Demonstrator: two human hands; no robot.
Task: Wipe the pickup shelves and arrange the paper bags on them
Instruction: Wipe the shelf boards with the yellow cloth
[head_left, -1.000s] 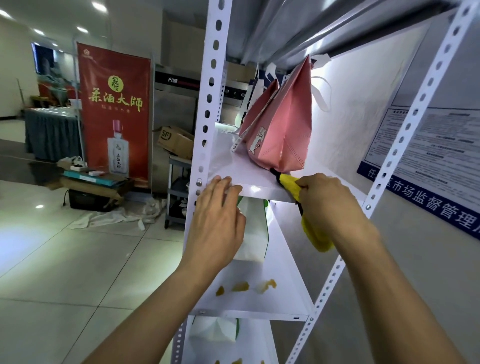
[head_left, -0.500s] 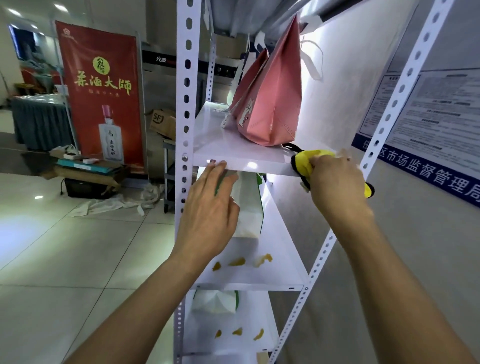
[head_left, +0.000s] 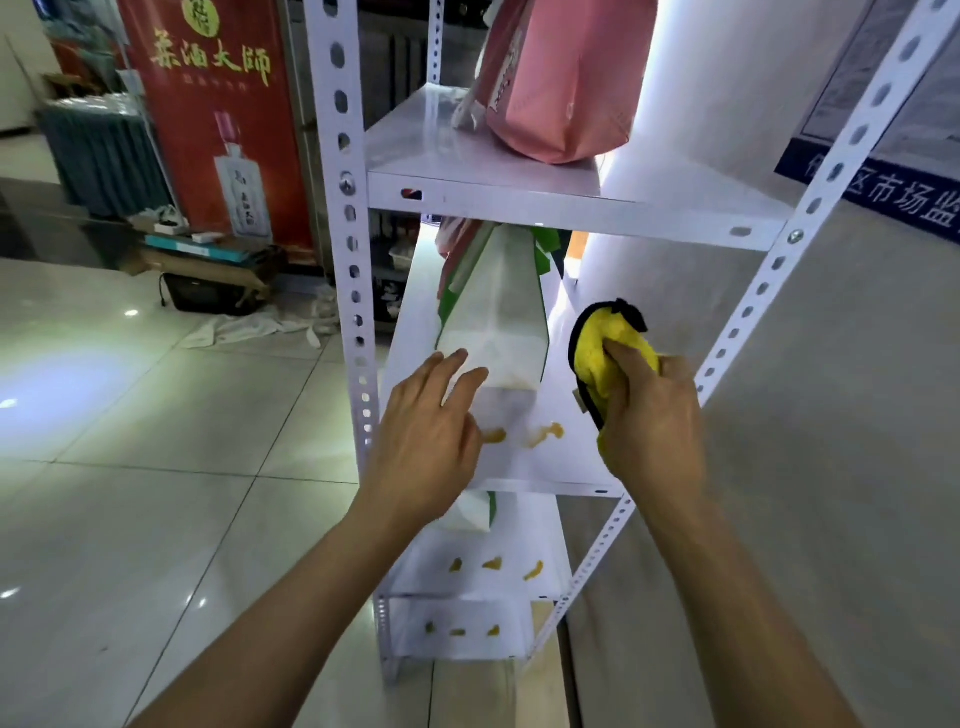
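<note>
Item, middle shelf (head_left: 561, 467): I have the left hand (head_left: 426, 441) over its front with fingers straight and slightly spread, fingertips at the base of the white-and-green paper bag (head_left: 498, 322), while the right hand (head_left: 649, 431) grips the bunched yellow cloth (head_left: 602, 353) just beside the bag. Hazard: yellow smears (head_left: 543, 432) lie in front of the bag, so I judge wiping could drag residue onto it or tip it. Clearance: tight under the upper shelf (head_left: 519, 197) carrying the pink bag (head_left: 561, 93), perforated posts (head_left: 345, 208) flanking, front edge open.
</note>
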